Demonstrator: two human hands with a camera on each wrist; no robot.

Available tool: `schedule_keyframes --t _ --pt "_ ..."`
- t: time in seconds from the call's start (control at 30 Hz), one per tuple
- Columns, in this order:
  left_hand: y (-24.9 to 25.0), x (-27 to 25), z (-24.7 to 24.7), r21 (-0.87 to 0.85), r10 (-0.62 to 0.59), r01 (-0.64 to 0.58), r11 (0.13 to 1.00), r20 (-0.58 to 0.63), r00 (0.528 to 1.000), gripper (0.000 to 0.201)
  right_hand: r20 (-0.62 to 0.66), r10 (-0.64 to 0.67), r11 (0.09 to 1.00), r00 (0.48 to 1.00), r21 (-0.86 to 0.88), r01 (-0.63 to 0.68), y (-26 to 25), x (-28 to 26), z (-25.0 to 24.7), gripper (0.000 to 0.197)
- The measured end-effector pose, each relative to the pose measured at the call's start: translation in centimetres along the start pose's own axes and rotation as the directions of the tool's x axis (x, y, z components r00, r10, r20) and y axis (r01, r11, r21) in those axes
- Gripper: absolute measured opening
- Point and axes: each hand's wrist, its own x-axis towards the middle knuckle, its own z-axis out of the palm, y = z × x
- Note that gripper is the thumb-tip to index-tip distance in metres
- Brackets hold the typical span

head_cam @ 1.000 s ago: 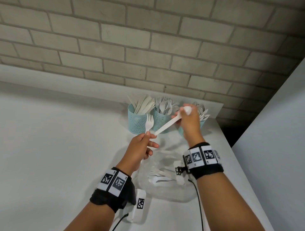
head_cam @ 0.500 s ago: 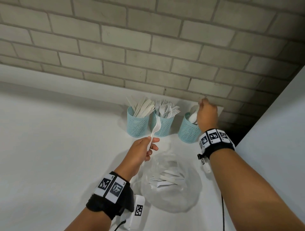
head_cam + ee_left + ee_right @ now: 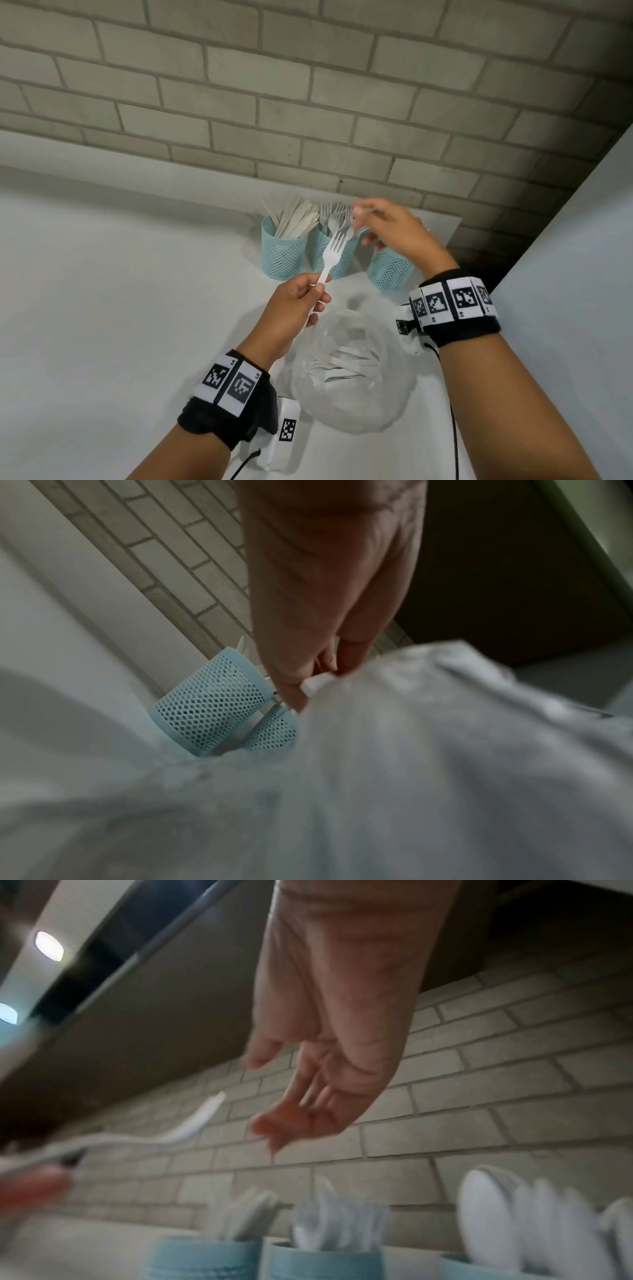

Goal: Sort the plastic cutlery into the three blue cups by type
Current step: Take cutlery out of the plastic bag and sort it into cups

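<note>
Three blue mesh cups stand in a row at the wall: the knife cup [image 3: 283, 253], the fork cup [image 3: 337, 262] and the spoon cup [image 3: 390, 272]. My left hand [image 3: 318, 291] pinches the handle of a white plastic fork [image 3: 331, 249], held upright in front of the fork cup; the handle end [image 3: 316, 685] pokes out below my fingers. My right hand [image 3: 359, 222] hovers over the fork cup beside the tines, fingers loosely spread and empty [image 3: 270, 1110]. It partly hides the spoon cup.
A clear plastic bowl [image 3: 346, 407] with several white cutlery pieces sits between my forearms. A white tagged device [image 3: 287, 428] lies by my left wrist. A brick wall backs the white table [image 3: 120, 308], whose right edge is near a grey panel [image 3: 565, 274].
My right hand let go of the spoon at the right cup and swung left to above the fork cup. My left hand still holds the fork, now raised closer to that cup.
</note>
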Motion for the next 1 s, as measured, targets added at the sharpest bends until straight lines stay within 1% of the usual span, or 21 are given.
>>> schedule_keyframes --t 0.03,0.07,0.1,0.13,0.17,0.23,0.3,0.37,0.4,0.43,0.5,0.53,0.57,0.6,0.67,0.73,0.8,0.83,0.87,0.93,1.0 --pt "0.0 -0.1 0.0 -0.002 0.006 -0.006 1.000 0.001 1.000 0.022 0.186 0.035 0.999 0.982 0.023 -0.040 -0.6 -0.6 0.6 0.041" --pt "0.0 -0.1 0.1 -0.003 0.011 -0.011 1.000 0.003 1.000 0.021 0.324 0.050 0.997 0.945 0.033 -0.064 -0.7 -1.0 1.2 0.044" --pt "0.0 -0.2 0.1 -0.003 0.016 -0.016 1.000 0.005 1.000 0.021 0.405 0.043 0.996 0.913 0.053 -0.071 -0.7 -1.2 1.7 0.042" --pt "0.0 -0.2 0.1 0.000 0.021 -0.021 1.000 0.005 1.000 0.020 0.430 0.027 0.995 0.903 0.079 -0.067 -0.6 -1.2 2.2 0.037" --pt "0.1 -0.2 0.2 0.003 0.027 -0.027 1.000 0.002 1.000 0.019 0.411 0.014 0.992 0.912 0.106 -0.063 -0.5 -1.1 2.5 0.029" --pt "0.1 -0.1 0.2 0.015 0.041 -0.041 0.999 -0.031 0.999 0.018 0.295 0.004 0.987 0.956 0.155 -0.052 -0.3 -0.6 2.6 0.016" --pt "0.1 0.1 0.0 0.062 0.058 -0.053 0.997 -0.086 0.995 0.018 0.116 0.033 0.967 0.993 0.246 -0.061 -0.4 0.0 2.1 0.015" --pt "0.2 0.1 -0.1 0.147 0.070 -0.054 0.988 -0.105 0.992 0.021 -0.108 0.082 0.956 0.991 0.289 -0.048 -0.6 0.9 1.1 0.016" --pt "0.2 0.1 -0.1 0.187 0.069 -0.050 0.981 -0.099 0.993 0.023 -0.232 0.087 0.963 0.969 0.269 -0.022 -0.6 1.4 0.6 0.016" --pt "0.1 0.1 -0.2 0.233 0.067 -0.045 0.971 -0.088 0.994 0.026 -0.355 0.071 0.972 0.932 0.235 0.016 -0.6 1.8 0.2 0.015" --pt "-0.1 0.0 -0.3 0.329 0.054 -0.038 0.944 -0.041 0.998 0.031 -0.556 -0.020 0.987 0.831 0.121 0.105 -0.4 2.8 0.0 0.017" --pt "-0.2 0.0 -0.4 0.380 0.044 -0.042 0.924 0.002 0.999 0.030 -0.608 -0.077 0.990 0.790 0.046 0.132 -0.2 3.2 0.2 0.019" --pt "-0.3 -0.1 -0.4 0.435 0.033 -0.053 0.899 0.053 0.998 0.027 -0.625 -0.126 0.990 0.770 -0.034 0.135 0.1 3.5 0.5 0.021" --pt "-0.3 -0.2 -0.5 0.487 0.020 -0.069 0.870 0.107 0.994 0.023 -0.618 -0.162 0.987 0.769 -0.116 0.114 0.4 3.8 1.1 0.023" --pt "-0.4 -0.3 -0.6 0.561 -0.008 -0.121 0.819 0.223 0.975 0.015 -0.563 -0.207 0.965 0.800 -0.253 0.072 1.3 4.2 2.3 0.026" --pt "-0.5 -0.4 -0.7 0.631 -0.063 -0.144 0.762 0.294 0.954 0.017 -0.465 -0.233 0.910 0.854 -0.414 0.023 2.5 4.7 3.5 0.028" --pt "-0.5 -0.3 -0.9 0.706 -0.130 -0.112 0.699 0.279 0.951 0.024 -0.349 -0.171 0.808 0.922 -0.584 -0.072 3.4 5.0 4.7 0.031" --pt "-0.5 -0.3 -1.0 0.739 -0.155 -0.091 0.667 0.257 0.954 0.027 -0.300 -0.130 0.761 0.945 -0.641 -0.099 3.7 5.0 5.2 0.032" --pt "-0.4 -0.3 -1.1 0.766 -0.176 -0.072 0.639 0.236 0.956 0.029 -0.267 -0.098 0.730 0.959 -0.674 -0.113 3.7 4.9 5.5 0.032" --pt "-0.3 -0.4 -1.2 0.794 -0.208 -0.054 0.606 0.223 0.952 0.035 -0.240 -0.061 0.707 0.969 -0.695 -0.128 3.5 4.7 5.7 0.031" --pt "-0.3 -0.4 -1.4 0.808 -0.211 -0.061 0.585 0.225 0.951 0.050 -0.232 -0.046 0.704 0.972 -0.697 -0.133 2.5 4.4 5.5 0.033"
